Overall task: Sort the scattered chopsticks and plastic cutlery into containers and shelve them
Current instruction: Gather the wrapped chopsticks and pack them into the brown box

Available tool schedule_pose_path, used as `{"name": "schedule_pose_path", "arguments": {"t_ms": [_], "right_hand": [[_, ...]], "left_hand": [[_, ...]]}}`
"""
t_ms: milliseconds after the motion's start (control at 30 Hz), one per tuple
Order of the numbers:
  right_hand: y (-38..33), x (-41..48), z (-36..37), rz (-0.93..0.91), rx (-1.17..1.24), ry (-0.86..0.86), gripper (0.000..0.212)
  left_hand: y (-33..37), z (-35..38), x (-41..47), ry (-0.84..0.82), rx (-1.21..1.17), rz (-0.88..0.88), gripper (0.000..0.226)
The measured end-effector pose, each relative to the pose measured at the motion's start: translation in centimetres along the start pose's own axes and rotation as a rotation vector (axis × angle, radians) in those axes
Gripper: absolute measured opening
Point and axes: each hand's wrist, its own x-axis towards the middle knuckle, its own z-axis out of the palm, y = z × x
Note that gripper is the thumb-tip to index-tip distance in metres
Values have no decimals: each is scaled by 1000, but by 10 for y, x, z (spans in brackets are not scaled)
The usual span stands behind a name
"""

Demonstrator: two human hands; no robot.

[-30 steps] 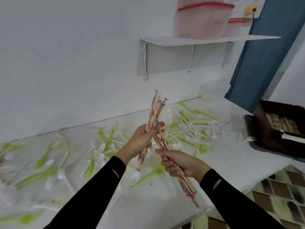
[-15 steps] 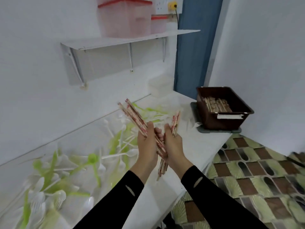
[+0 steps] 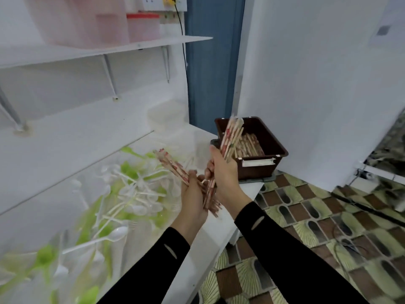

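Observation:
My left hand (image 3: 194,199) grips a bundle of paper-wrapped chopsticks (image 3: 172,167) that points up and to the left. Close beside it, my right hand (image 3: 225,174) holds a second bundle of wrapped chopsticks (image 3: 232,137), tilted up toward a brown bin (image 3: 272,142). That bin stands at the counter's right end on a grey lid and holds more wrapped chopsticks. White and green plastic cutlery (image 3: 122,194) lies scattered over the white counter (image 3: 219,227) to my left.
A white wall shelf (image 3: 122,48) above the counter carries pink containers with red lids (image 3: 142,27). A clear tub (image 3: 167,115) sits at the counter's back corner, beside a blue door (image 3: 211,62). Patterned tile floor (image 3: 306,216) lies to the right.
The view has swung right toward the brown bin. My hands stayed close together, and the right-hand bundle rose until its tips overlap the bin.

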Motion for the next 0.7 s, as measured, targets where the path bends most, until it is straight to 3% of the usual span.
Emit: {"name": "schedule_pose_path", "arguments": {"t_ms": [133,333,467,700], "right_hand": [[-22,28,-15,-23,-54,-27,36],[-88,95,-51,-92,-118,99,29],[-107,140,-67,-109,-80,189,28],[-115,204,-113,-163,-237,336,35]], "left_hand": [[-2,54,11,-24,70,144,27],[22,126,50,-169,109,229,24],[16,166,85,-242,243,244,20],[-18,193,146,-312,492,198,23]]}}
